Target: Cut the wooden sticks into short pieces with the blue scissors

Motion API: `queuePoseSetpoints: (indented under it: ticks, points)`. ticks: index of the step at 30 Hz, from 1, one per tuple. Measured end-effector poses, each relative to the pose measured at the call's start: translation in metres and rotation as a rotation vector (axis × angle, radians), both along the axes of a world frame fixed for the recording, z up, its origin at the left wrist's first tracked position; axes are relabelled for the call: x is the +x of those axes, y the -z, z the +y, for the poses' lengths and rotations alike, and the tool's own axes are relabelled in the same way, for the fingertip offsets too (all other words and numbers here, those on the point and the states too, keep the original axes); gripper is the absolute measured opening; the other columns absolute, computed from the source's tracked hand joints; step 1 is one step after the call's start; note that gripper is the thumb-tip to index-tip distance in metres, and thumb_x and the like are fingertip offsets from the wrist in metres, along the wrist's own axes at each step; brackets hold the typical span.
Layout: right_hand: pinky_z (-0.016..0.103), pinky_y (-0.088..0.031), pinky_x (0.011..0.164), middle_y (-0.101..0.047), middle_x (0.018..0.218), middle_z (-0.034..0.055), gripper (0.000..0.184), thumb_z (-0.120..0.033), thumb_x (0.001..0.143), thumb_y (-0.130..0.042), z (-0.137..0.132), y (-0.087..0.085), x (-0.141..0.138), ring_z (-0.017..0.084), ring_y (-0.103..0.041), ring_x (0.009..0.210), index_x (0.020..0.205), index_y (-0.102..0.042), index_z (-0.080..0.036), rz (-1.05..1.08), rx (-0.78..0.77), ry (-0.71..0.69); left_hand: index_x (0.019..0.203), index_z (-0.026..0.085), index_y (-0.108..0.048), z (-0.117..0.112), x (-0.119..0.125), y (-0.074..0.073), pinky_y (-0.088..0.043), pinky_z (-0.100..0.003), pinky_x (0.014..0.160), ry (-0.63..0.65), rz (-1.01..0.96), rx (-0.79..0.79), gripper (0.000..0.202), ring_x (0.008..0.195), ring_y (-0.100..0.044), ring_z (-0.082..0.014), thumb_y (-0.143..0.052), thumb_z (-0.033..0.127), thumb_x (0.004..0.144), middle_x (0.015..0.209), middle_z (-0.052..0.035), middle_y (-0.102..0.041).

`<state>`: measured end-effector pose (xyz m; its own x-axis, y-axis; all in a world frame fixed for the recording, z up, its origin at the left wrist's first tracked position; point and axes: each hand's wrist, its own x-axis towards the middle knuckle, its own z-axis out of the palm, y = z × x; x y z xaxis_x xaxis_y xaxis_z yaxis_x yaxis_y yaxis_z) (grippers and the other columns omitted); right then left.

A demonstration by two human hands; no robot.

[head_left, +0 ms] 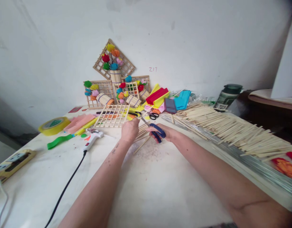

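Both forearms extend forward over the table [160,190]. The left hand [129,129] is closed, pinching 1 stick [146,113] near the lattice [112,116]. The right hand [166,133] grips blue scissors [152,128], blades angled up-left at the stick.

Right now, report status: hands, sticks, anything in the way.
Right hand shut on blue-handled scissors. Left hand shut on thin wooden sticks, blades at the sticks. Stick lattice just behind, glue gun left; nothing between hands.
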<state>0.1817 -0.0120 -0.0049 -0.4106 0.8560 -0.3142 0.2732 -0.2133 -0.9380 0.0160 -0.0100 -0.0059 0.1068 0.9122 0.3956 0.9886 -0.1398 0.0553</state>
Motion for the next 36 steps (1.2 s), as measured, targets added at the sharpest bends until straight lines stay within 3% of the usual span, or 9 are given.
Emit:
queuePoseSetpoints:
  ticks: [12,22,36]
  points:
    - [0.018,-0.032,0.029,-0.044,0.042,-0.0048,0.025,-0.03,0.063,-0.066,-0.009,0.001,-0.007,0.005,-0.039,0.031,0.056,-0.049,-0.013,-0.011,0.119,0.078,0.093,0.019,-0.057,-0.001,-0.004,-0.003,-0.037,-0.026,0.065,0.013,-0.022,-0.003,0.036,0.075,-0.059,-0.018,-0.024,0.032,0.087,0.08,-0.008,-0.065]
    - [0.018,-0.03,0.027,-0.04,0.034,-0.0056,0.021,-0.018,0.063,-0.055,-0.012,-0.002,-0.012,0.006,-0.035,0.027,0.047,-0.042,-0.016,-0.025,0.13,0.108,0.094,0.019,-0.057,0.003,-0.004,0.001,-0.037,-0.028,0.066,-0.005,-0.025,0.005,0.038,0.074,-0.059,-0.0189,-0.023,0.035,0.087,0.078,-0.008,-0.064]
    - [0.018,-0.038,0.032,-0.046,0.045,-0.0051,0.029,-0.034,0.063,-0.066,-0.002,0.001,-0.001,0.005,-0.042,0.033,0.055,-0.046,-0.014,0.021,0.102,-0.043,0.096,0.021,-0.057,0.003,-0.004,-0.002,-0.037,-0.029,0.06,-0.02,0.069,0.029,0.038,0.071,-0.06,-0.0225,-0.023,0.034,0.087,0.076,-0.0093,-0.064]
